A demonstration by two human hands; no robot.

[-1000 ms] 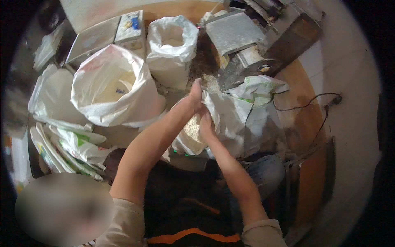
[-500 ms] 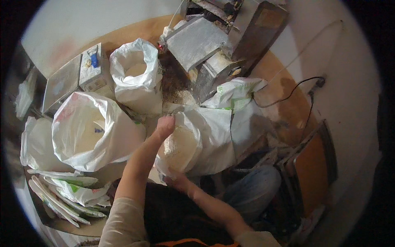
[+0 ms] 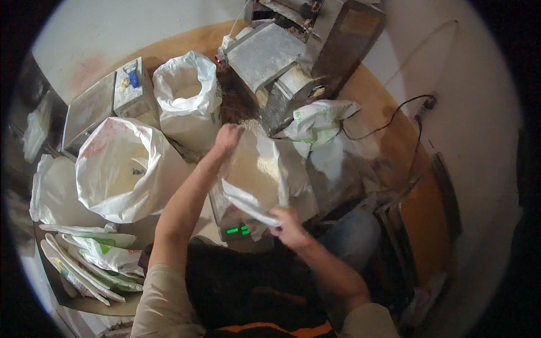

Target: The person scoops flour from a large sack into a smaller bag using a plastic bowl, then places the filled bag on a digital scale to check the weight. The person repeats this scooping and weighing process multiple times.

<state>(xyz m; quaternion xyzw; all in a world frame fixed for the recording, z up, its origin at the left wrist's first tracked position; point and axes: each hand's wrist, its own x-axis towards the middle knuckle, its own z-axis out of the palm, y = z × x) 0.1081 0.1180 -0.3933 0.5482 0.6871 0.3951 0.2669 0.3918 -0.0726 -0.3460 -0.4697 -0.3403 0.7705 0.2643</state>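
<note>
Near the centre of the frame, a white, woven-looking bag (image 3: 248,204) is already holding pale grainy powder (image 3: 267,168), its mouth standing unclosed. The left hand (image 3: 228,138) is clasping its upper-left rim in a tight grip; the right hand (image 3: 290,226), slightly blurred, is pinching its lower rim. The bag is hiding the powder's depth and part of a green-lit scale (image 3: 236,232).

dim light, edges bending into black
</note>
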